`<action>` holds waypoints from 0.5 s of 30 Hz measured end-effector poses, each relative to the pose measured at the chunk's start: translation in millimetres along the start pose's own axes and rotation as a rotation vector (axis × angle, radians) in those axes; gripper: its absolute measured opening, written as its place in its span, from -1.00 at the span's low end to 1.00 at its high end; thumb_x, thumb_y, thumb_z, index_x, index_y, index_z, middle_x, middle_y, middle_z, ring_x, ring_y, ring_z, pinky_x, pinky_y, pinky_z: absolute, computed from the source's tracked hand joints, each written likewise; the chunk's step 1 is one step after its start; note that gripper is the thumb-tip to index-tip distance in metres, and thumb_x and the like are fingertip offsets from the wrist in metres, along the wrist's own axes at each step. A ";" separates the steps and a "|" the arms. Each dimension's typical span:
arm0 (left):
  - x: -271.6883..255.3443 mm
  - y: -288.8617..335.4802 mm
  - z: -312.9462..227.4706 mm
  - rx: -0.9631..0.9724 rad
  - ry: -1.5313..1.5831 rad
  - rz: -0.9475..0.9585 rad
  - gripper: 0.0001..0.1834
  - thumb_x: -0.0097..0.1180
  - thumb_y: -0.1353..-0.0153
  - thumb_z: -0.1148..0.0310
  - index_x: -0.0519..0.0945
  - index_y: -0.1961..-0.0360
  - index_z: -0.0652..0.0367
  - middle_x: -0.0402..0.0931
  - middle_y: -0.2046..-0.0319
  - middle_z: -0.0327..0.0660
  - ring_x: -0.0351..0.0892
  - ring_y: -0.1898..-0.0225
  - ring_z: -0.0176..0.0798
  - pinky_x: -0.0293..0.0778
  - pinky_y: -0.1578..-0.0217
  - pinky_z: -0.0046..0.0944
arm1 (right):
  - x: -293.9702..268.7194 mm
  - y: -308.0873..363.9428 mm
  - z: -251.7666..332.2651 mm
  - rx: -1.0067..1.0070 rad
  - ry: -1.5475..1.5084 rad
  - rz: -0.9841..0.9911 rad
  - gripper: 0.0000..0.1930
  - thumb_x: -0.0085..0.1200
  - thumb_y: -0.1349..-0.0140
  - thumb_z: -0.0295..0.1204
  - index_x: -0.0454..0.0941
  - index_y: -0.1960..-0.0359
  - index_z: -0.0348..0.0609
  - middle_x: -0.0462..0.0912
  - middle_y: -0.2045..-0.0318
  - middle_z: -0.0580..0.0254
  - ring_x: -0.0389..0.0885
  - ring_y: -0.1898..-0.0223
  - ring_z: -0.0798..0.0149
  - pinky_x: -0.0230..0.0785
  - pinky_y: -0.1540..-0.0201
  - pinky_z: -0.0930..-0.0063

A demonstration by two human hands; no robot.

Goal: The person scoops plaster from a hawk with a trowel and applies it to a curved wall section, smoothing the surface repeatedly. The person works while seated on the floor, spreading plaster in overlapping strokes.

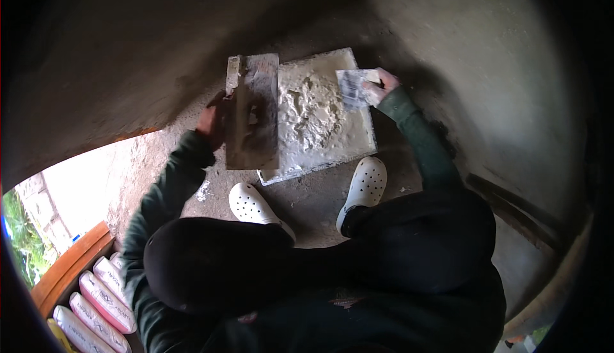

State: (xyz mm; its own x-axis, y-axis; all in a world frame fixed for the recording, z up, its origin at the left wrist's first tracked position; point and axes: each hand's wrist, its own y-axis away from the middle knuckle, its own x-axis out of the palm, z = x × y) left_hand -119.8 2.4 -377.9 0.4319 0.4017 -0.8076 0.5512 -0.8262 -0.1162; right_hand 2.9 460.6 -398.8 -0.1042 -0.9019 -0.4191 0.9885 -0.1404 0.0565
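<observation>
"Where's the white paste (310, 113)?"

"It lies in a rough, lumpy heap on a flat tray (323, 164), which sits slightly turned on the floor (307, 215), just beyond my feet."

"And your left hand (213, 123)?"

"It's gripping a wide rectangular trowel (261, 123) by the left side, some of my fingers hidden. The blade, patchy with residue, covers the tray's left part from my view."

"What about the right hand (385, 87)?"

"Closed on a small scraper (350, 91), with its smeared blade over the tray's far right part. I can't tell whether it touches the paste."

"What's around you?"

"My left clog (251, 204) and right clog (369, 180), both white with holes, stand at the tray's near side. At the near left, white and pink bags (107, 302) lie side by side along a brown wooden board (73, 266). A grey wall (473, 65) rises on the right."
</observation>
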 end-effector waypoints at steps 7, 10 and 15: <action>-58.1 -35.3 -3.8 -0.445 0.601 0.074 -0.47 -0.10 -0.51 0.13 0.33 -0.34 0.27 0.46 -0.18 -0.02 0.44 -0.16 -0.15 0.36 -0.19 -0.12 | 67.5 -34.9 36.1 -0.002 0.641 0.123 -0.64 0.11 -0.29 -0.22 0.53 -0.03 -0.16 0.69 0.20 -0.17 0.68 0.12 -0.17 0.53 0.10 -0.01; -81.6 -85.7 13.7 0.573 -0.320 -0.228 -0.48 -0.10 -0.51 0.17 0.34 -0.33 0.31 0.36 -0.31 0.12 0.38 -0.32 0.14 0.28 -0.34 -0.07 | 93.2 -45.2 39.9 -0.065 0.665 0.123 -0.59 0.10 -0.30 -0.22 0.54 -0.13 -0.08 0.69 0.11 -0.13 0.66 0.06 -0.16 0.53 0.02 0.02; -78.6 -111.1 -9.7 0.409 -0.176 -0.343 -0.49 -0.04 -0.38 0.26 0.41 -0.26 0.35 0.35 -0.28 0.27 0.38 -0.28 0.30 0.31 -0.31 0.03 | 119.2 -58.3 39.4 -0.048 0.762 0.174 -0.55 0.12 -0.28 -0.22 0.53 -0.17 -0.10 0.70 0.10 -0.11 0.66 0.07 -0.16 0.52 -0.01 0.02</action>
State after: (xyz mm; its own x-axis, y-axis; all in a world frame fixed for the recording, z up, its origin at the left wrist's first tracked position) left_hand -208.1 66.5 -295.9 0.1313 0.6314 -0.7642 0.3025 -0.7596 -0.5757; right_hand -71.5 345.2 -416.4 0.1393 -0.3782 -0.9152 0.9892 0.0103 0.1463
